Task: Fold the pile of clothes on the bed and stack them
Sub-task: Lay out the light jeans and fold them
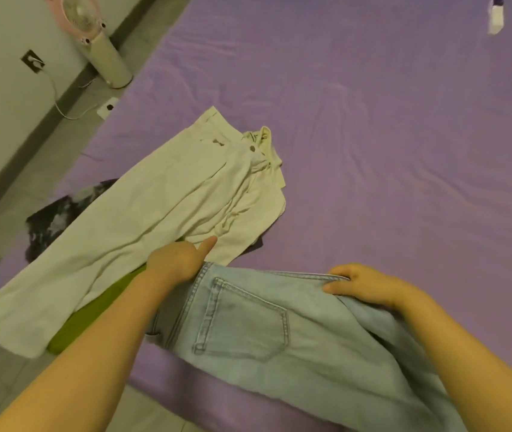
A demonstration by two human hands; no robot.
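Note:
Light blue jeans (279,335) lie across the near edge of the purple bed (373,135), back pocket up. My left hand (179,260) grips the left end of their waistband, thumb sticking out. My right hand (360,285) pinches the waistband's right end. Behind my left hand, cream trousers (154,213) lie spread diagonally, overhanging the bed's left edge. A green garment (92,319) and a dark patterned garment (58,216) show from under them.
The bed's left edge drops to a grey tiled floor (45,169). A fan (92,35) stands by the wall with a cord running to a socket (33,62). A small white and purple item (496,17) lies at the far right of the bed.

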